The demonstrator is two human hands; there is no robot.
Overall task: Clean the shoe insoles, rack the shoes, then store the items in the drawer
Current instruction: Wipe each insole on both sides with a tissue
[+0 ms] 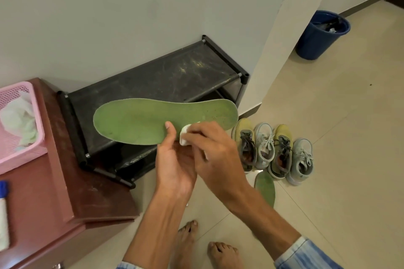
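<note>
My left hand (172,159) holds a green insole (153,120) flat in front of me, thumb on its top face. My right hand (214,148) pinches a small white wipe (184,135) and presses it against the insole's near edge. A second green insole (265,190) lies on the floor by my right forearm. Several shoes (275,150), yellow-grey and pale grey, stand in a row on the tiles beside the black shoe rack (164,76), whose dusty top shelf is bare.
A reddish-brown cabinet (65,181) stands at the left, with a pink basket (19,137) of crumpled wipes and a blue-capped bottle (3,214) on top. A blue bucket (321,35) sits by the far wall. My bare feet (205,247) are on the tiled floor.
</note>
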